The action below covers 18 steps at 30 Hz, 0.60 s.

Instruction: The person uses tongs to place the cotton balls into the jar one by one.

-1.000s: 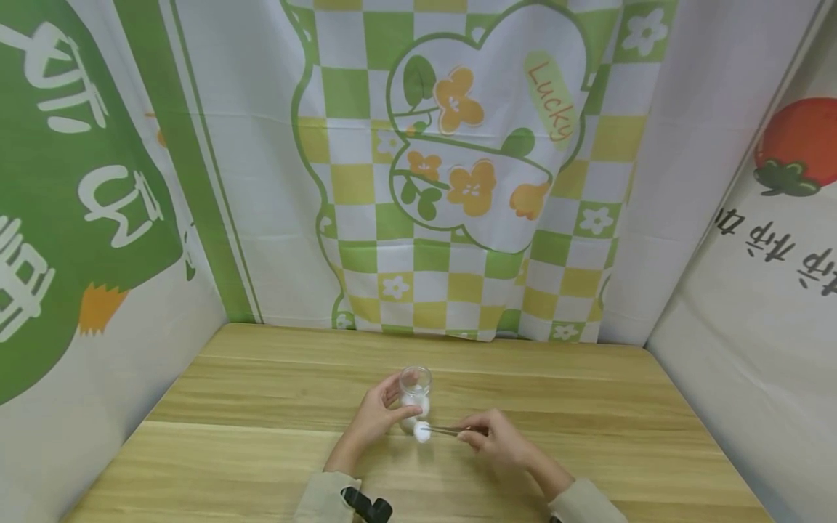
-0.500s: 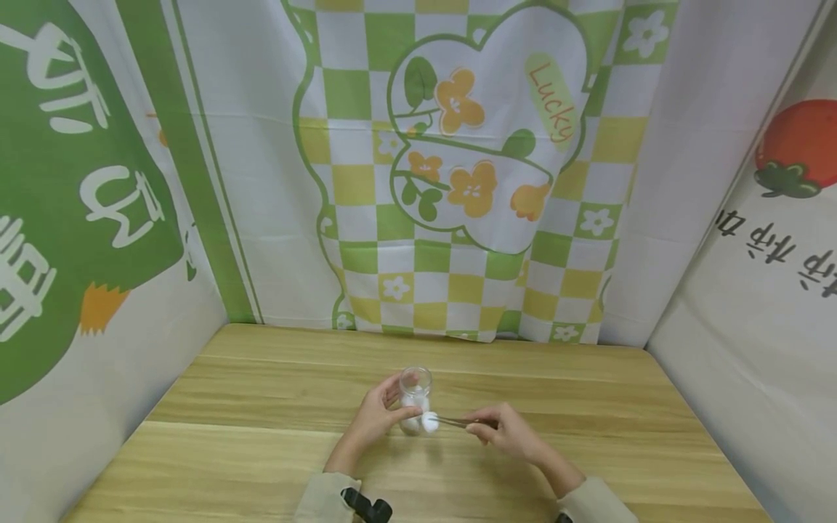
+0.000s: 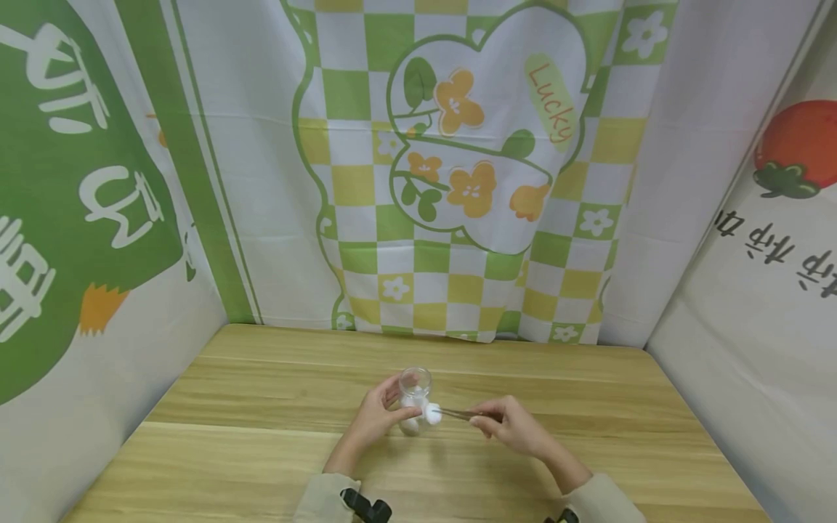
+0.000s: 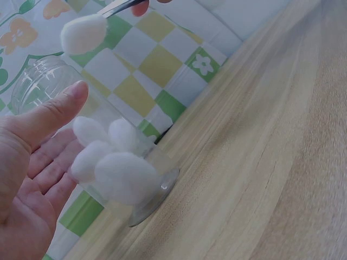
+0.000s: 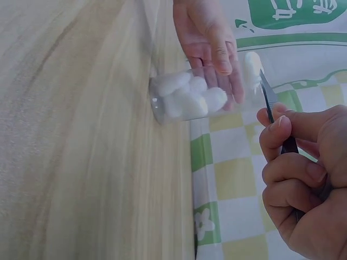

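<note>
Glass jar (image 3: 415, 398), part-filled with cotton balls, stands mid-table (image 3: 261, 407), gripped by left hand (image 3: 374, 420). Tweezers (image 3: 461, 415) are pinched by right hand (image 3: 510, 428); cotton ball (image 3: 431, 414) is clamped beside jar.

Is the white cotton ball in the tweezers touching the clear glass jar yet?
Apart. The left wrist view shows the white cotton ball above the clear glass jar rim, patterned cloth visible between them.

The back cloth (image 3: 458, 167) reads "Lucky" in orange
</note>
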Motion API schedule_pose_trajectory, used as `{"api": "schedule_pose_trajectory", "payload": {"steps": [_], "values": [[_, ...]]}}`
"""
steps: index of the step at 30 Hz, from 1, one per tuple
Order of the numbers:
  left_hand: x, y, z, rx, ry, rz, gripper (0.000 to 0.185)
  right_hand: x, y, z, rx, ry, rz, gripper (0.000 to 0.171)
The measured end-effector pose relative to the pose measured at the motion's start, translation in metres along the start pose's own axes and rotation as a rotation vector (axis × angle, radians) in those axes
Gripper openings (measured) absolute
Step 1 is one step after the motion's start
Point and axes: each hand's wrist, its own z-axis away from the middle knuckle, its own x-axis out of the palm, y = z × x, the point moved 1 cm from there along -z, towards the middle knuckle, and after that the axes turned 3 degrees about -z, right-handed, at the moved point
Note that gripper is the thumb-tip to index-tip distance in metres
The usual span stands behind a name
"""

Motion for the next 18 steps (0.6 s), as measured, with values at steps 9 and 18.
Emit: {"api": "schedule_pose_trajectory", "payload": {"steps": [9, 18], "values": [[0.0003, 0.0033, 0.0002, -0.030, 0.009, 0.010, 0.070, -0.0059, -0.0051, -0.0040, 0.021, -0.003, 0.033, 0.027], [0.0005, 0.0028, -0.0004, -0.022, 0.008, 0.018, 0.068, -0.0076, -0.0071, -0.0066, 0.008, 0.006, 0.040, 0.026]]}}
